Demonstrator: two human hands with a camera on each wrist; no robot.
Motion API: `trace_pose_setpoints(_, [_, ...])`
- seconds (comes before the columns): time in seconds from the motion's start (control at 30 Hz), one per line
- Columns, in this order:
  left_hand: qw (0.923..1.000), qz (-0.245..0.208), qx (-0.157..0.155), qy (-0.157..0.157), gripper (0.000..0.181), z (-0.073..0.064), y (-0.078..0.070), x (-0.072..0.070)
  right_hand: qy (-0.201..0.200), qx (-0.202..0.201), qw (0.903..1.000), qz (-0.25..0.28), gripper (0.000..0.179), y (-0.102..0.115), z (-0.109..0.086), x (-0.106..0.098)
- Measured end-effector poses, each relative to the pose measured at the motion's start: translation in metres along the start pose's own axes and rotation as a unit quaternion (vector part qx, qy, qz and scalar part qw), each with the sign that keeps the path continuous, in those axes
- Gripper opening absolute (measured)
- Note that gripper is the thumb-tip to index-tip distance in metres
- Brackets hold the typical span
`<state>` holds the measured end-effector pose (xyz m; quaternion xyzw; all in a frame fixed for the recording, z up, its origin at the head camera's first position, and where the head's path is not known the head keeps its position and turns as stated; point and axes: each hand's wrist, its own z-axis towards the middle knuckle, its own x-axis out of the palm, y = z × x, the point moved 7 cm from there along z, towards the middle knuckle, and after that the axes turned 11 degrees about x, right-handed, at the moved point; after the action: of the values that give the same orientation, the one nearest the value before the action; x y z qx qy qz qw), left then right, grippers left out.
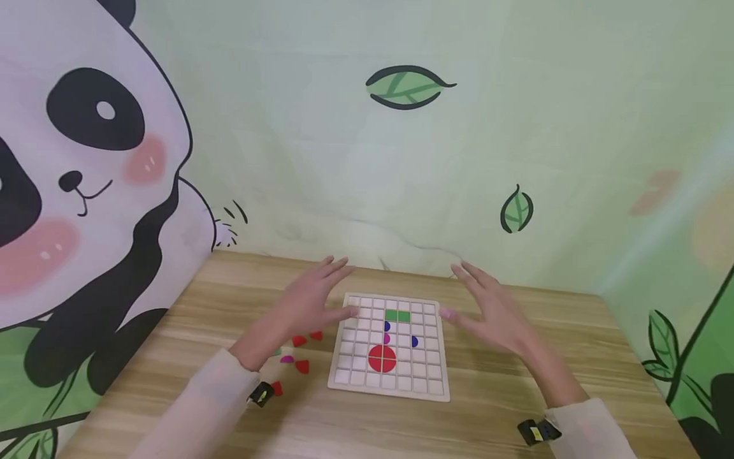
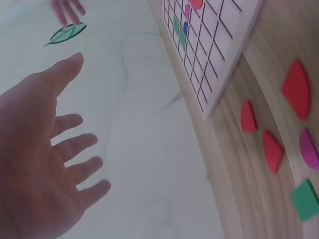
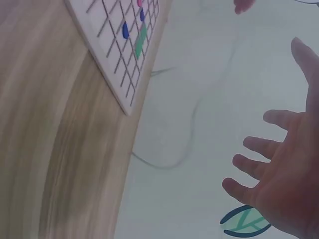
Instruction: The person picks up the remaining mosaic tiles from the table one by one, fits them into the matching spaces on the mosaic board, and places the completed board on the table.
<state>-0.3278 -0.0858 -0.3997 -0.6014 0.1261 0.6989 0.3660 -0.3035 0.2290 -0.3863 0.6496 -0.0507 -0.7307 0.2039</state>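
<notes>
A white grid board (image 1: pixel 357 380) lies on the wooden table. On it sit a red circle (image 1: pixel 381 359) made of quarter pieces, two green squares (image 1: pixel 397 315), two blue half-round pieces (image 1: pixel 415 342) and a magenta half-round piece (image 1: pixel 387 338). My left hand (image 1: pixel 304 301) hovers by the board's left edge, fingers spread and holding nothing; in its wrist view the palm (image 2: pixel 35 159) is bare. Across from it, my right hand (image 1: pixel 496 313) is held up near the board's right edge with extended fingers. The right wrist view also shows that hand (image 3: pixel 289 169) holding nothing.
Left of the board lie loose pieces: several red quarter pieces (image 2: pixel 297 90), a magenta half-round piece (image 2: pixel 309 148) and a green square (image 2: pixel 305 200). A backdrop with a panda (image 1: pixel 92 185) and leaves rises behind the table (image 1: pixel 487 408). Both wrists wear black devices (image 1: pixel 539 432).
</notes>
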Motion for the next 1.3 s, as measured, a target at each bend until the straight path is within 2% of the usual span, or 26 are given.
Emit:
trace_pose_setpoints(0.17, [0.999, -0.037, -0.025, 0.0, 0.086, -0.018, 0.016, -0.003, 0.01, -0.016, 0.9996, 0.02, 0.093, -0.006, -0.009, 0.017])
trace_pose_setpoints(0.3, [0.9979, -0.059, -0.027, 0.005, 0.082, -0.033, 0.029, -0.001, 0.01, -0.014, 0.9994, 0.029, 0.096, -0.011, -0.016, 0.034])
trace_pose_setpoints(0.57, [0.9973, -0.066, -0.029, 0.012, 0.067, -0.072, 0.062, 0.012, 0.074, 0.006, 0.9963, 0.043, 0.101, -0.018, -0.022, 0.076])
trace_pose_setpoints(0.8, [0.9975, -0.054, -0.037, 0.025, 0.059, -0.108, 0.087, 0.025, 0.109, 0.031, 0.9931, 0.033, 0.106, -0.023, -0.025, 0.097])
trace_pose_setpoints(1.03, [0.9949, -0.085, -0.04, 0.038, 0.047, -0.12, 0.092, 0.031, 0.122, 0.036, 0.9919, 0.008, 0.107, -0.025, -0.026, 0.108])
trace_pose_setpoints(1.3, [0.9944, -0.092, -0.038, 0.037, 0.034, -0.125, 0.095, 0.037, 0.129, 0.029, 0.9912, -0.007, 0.106, -0.022, -0.025, 0.109])
